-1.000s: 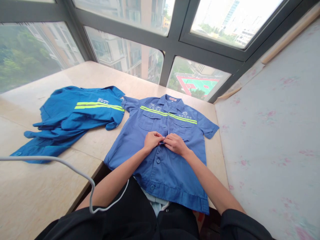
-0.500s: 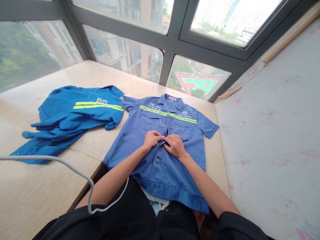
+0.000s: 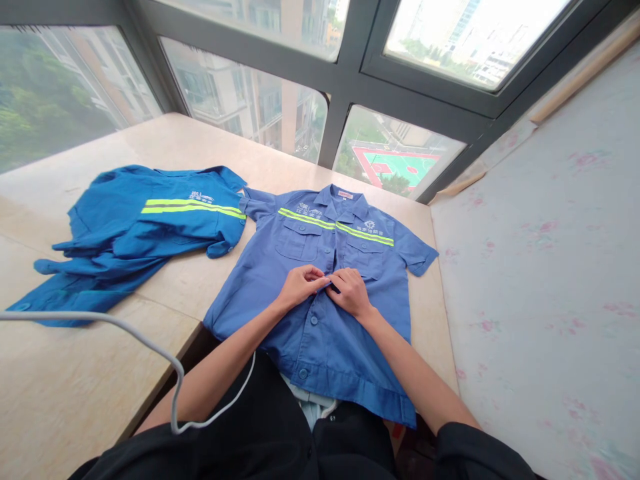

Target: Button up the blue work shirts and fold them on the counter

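A blue short-sleeved work shirt [image 3: 320, 333] with a yellow reflective chest stripe lies flat, front up, on the beige tabletop [image 3: 65, 393]. Its hem hangs over the near edge onto my lap. My left hand [image 3: 299, 285] and my right hand [image 3: 350, 292] meet at the button placket, just below the chest pockets. Both pinch the placket cloth with curled fingers. Fastened buttons show below my hands.
A brighter blue garment [image 3: 135, 230] with the same stripe lies crumpled to the left, its sleeve touching the shirt's sleeve. A white cable [image 3: 150, 347] runs across the near left. Windows [image 3: 280, 113] ring the far side. A flowered mattress [image 3: 545, 267] borders the right.
Both hands stay at the same spot on the placket, with the fingers shifting slightly. The view has tipped a little.
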Tool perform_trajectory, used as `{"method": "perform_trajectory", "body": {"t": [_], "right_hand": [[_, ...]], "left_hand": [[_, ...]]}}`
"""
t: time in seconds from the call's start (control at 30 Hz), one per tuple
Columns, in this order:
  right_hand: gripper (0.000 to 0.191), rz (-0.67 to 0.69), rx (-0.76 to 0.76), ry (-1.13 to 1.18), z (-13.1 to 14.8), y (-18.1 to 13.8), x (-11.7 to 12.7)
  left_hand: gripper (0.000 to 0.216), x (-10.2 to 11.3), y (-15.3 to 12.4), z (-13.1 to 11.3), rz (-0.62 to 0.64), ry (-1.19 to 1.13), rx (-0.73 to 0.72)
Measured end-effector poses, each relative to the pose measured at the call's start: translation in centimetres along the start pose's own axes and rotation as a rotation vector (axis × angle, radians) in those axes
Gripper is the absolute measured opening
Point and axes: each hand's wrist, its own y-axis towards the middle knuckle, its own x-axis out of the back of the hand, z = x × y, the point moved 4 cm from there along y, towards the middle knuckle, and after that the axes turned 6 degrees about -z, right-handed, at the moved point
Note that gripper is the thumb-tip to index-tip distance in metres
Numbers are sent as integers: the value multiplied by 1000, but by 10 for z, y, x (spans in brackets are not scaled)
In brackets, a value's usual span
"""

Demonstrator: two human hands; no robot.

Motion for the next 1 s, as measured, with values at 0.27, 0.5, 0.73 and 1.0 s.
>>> {"method": "perform_trajectory", "body": {"t": [0.27, 0.5, 0.73, 1.0], "right_hand": [[14, 8, 28, 91, -5, -2, -4], [13, 3, -9, 260, -13, -2, -7], [14, 52, -29, 366, -20, 4, -8], [17, 236, 1, 421, -25, 15, -1]], "left_hand": [[31, 1, -16, 0, 49, 345, -269], [24, -4, -21, 3, -83, 437, -331], [16, -5, -20, 7, -105, 423, -332], [17, -6, -18, 8, -149, 400, -371]]}}
